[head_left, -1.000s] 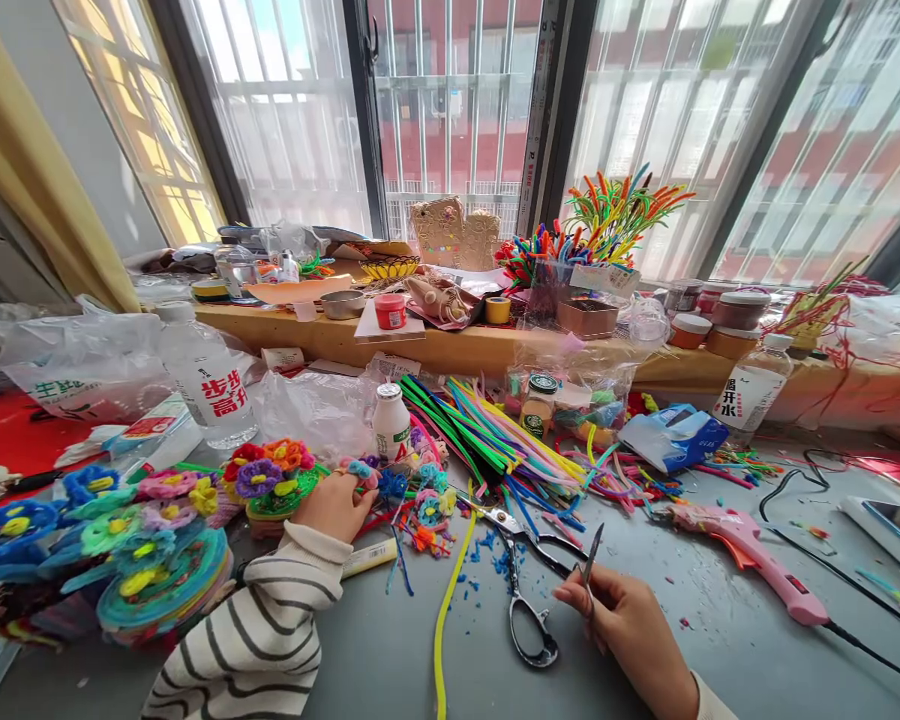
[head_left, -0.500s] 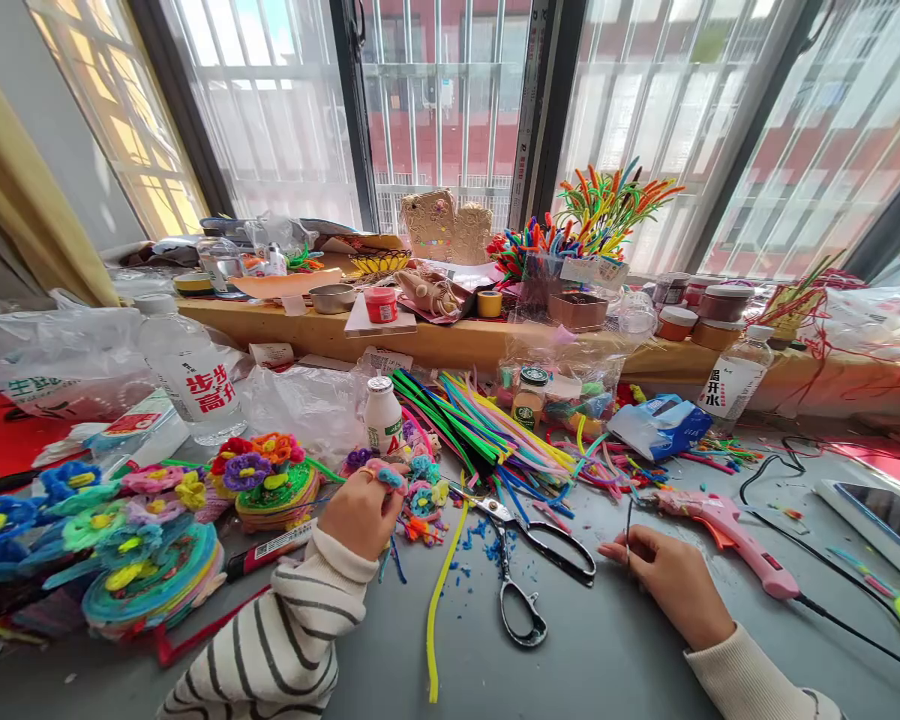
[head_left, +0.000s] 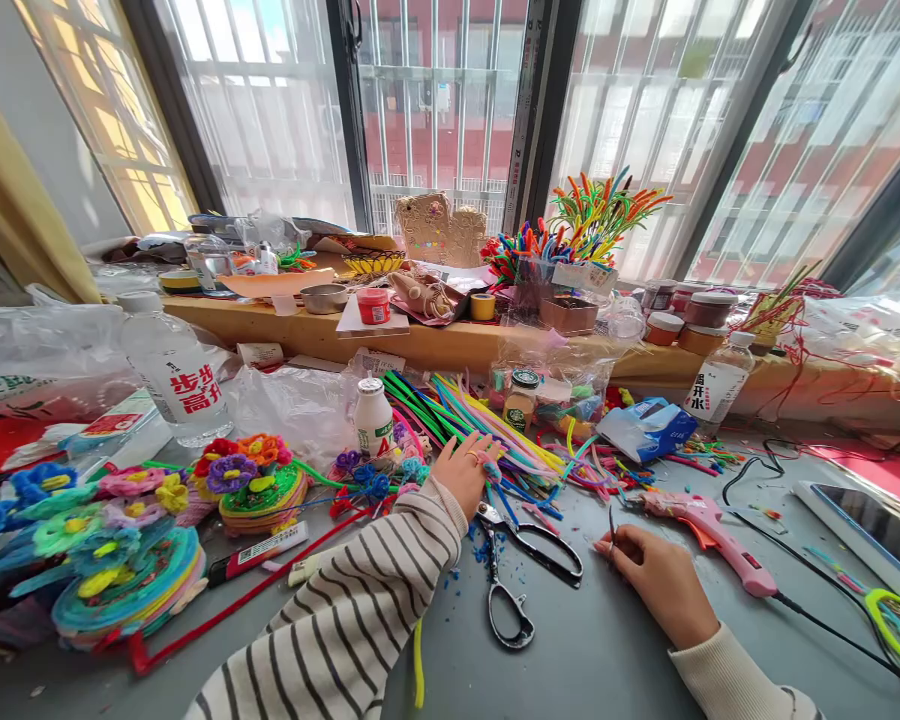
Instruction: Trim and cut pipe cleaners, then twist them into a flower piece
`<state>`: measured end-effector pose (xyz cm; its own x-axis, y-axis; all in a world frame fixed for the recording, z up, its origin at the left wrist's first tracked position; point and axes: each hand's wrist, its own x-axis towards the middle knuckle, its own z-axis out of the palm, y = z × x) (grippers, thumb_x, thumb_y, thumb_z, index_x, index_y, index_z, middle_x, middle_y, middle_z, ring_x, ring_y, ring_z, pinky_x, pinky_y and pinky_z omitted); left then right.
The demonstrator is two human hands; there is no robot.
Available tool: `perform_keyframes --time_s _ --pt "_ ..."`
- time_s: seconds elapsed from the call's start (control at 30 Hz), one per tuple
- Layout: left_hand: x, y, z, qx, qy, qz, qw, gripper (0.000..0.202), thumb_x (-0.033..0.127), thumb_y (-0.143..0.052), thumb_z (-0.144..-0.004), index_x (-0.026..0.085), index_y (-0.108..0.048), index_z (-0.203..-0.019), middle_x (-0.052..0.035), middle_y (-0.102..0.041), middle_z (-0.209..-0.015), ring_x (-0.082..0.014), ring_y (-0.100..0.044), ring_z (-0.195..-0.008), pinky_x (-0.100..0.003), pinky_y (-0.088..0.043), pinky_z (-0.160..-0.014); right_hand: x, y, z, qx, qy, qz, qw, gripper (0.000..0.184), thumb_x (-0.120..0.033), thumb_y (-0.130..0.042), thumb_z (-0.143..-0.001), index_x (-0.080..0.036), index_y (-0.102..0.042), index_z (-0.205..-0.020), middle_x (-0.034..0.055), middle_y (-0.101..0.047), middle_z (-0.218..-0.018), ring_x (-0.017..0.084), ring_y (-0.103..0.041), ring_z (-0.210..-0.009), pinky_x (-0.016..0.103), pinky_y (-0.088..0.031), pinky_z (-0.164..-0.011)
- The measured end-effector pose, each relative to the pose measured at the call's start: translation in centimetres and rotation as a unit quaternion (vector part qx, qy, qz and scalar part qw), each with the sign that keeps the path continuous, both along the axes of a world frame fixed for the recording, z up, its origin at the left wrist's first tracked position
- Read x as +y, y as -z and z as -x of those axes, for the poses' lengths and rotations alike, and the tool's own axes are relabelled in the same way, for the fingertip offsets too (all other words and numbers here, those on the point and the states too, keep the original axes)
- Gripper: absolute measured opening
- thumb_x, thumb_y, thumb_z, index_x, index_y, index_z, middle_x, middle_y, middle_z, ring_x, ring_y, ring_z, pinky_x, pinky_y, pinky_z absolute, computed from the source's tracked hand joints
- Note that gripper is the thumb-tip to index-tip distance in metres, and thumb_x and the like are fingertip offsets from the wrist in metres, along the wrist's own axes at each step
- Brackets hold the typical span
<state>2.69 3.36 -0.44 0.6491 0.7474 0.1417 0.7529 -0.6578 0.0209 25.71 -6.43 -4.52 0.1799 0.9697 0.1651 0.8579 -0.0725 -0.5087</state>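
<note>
My left hand (head_left: 461, 475) lies over the near end of a pile of coloured pipe cleaners (head_left: 525, 440), fingers stretched out. A fuzzy pink and blue piece (head_left: 487, 465) sits against its fingers; how it is held there I cannot tell. My right hand (head_left: 660, 580) rests near the table, thumb and fingers pinching a thin dark strip (head_left: 612, 528) that stands upright. Between the hands lie black-handled scissors (head_left: 510, 560), the blades partly beneath my left hand. A yellow pipe cleaner (head_left: 418, 665) runs out from under my left sleeve.
To the right lies a pink glue gun (head_left: 727, 540) with its black cord. Pipe-cleaner flowers (head_left: 120, 540) crowd the left side. A small white bottle (head_left: 373, 415) stands behind my left arm, and a blue tissue pack (head_left: 649, 428) lies at the back. Blue scraps surround the scissors.
My left hand has moved right and away from me, from the flower pieces to the pipe-cleaner pile, its fingers spreading. My right hand keeps its pinch on the dark strip. The view has shifted slightly.
</note>
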Motion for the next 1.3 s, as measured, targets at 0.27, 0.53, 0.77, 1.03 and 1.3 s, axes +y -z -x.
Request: perform_keyframes --time_s 0.27,0.53,0.77,1.03,1.3 --pt "0.6 2.1 2.1 0.047 0.003 0.055 0.997 0.055 0.016 -0.044 -0.065 0.016 -0.035 -0.119 -0.0098 -0.038 -0.126 -0.0227 -0.027 -0.117 -0.042 -0.022 -0.094 -0.1 0.0 -0.8 0.004 0.03 -0.009 0.999 0.021 -0.035 -0.047 -0.063 -0.019 -0.06 -0.066 0.0046 -0.063 -0.059 0.021 -0.057 -0.054 0.03 -0.042 -0.052" --pt "0.5 2.5 2.4 0.044 -0.008 0.068 0.997 0.06 0.017 -0.044 -0.064 0.012 -0.031 -0.122 -0.0105 -0.034 -0.128 -0.0245 -0.023 -0.119 -0.041 -0.021 -0.095 -0.1 -0.6 -1.9 -0.009 0.063 0.031 0.997 0.026 -0.037 -0.047 -0.066 -0.017 -0.061 -0.076 0.0036 -0.063 -0.061 0.021 -0.058 -0.058 0.03 -0.043 -0.053" --pt "-0.1 1.9 2.3 0.051 -0.019 0.062 0.997 0.057 0.019 -0.038 -0.067 0.013 -0.031 -0.123 -0.0083 -0.034 -0.129 -0.0245 -0.024 -0.118 -0.042 -0.021 -0.095 1.6 -3.6 0.8 -0.028 -0.01 -0.057 0.998 0.02 -0.029 -0.043 -0.075 -0.017 -0.059 -0.079 0.0048 -0.063 -0.075 0.018 -0.056 -0.064 0.027 -0.042 -0.059" --pt "0.0 2.5 2.5 0.03 -0.017 0.053 0.998 0.057 0.02 -0.041 -0.065 0.014 -0.033 -0.121 -0.0092 -0.035 -0.128 -0.0261 -0.025 -0.118 -0.045 -0.022 -0.094 8.7 -5.8 6.6 -0.127 -0.042 -0.017 0.991 0.016 -0.019 -0.047 -0.075 -0.016 -0.06 -0.085 0.006 -0.06 -0.083 0.018 -0.055 -0.077 0.024 -0.039 -0.066" --pt "-0.3 3.4 2.6 -0.088 0.002 -0.051 0.995 0.046 0.017 -0.04 -0.066 0.015 -0.045 -0.111 -0.0093 -0.048 -0.116 -0.0199 -0.038 -0.109 -0.037 -0.027 -0.094 11.5 -4.5 7.6 -0.166 -0.038 0.034 0.985 0.016 -0.01 -0.051 -0.069 -0.011 -0.06 -0.082 0.0118 -0.059 -0.084 0.021 -0.055 -0.081 0.025 -0.038 -0.066"
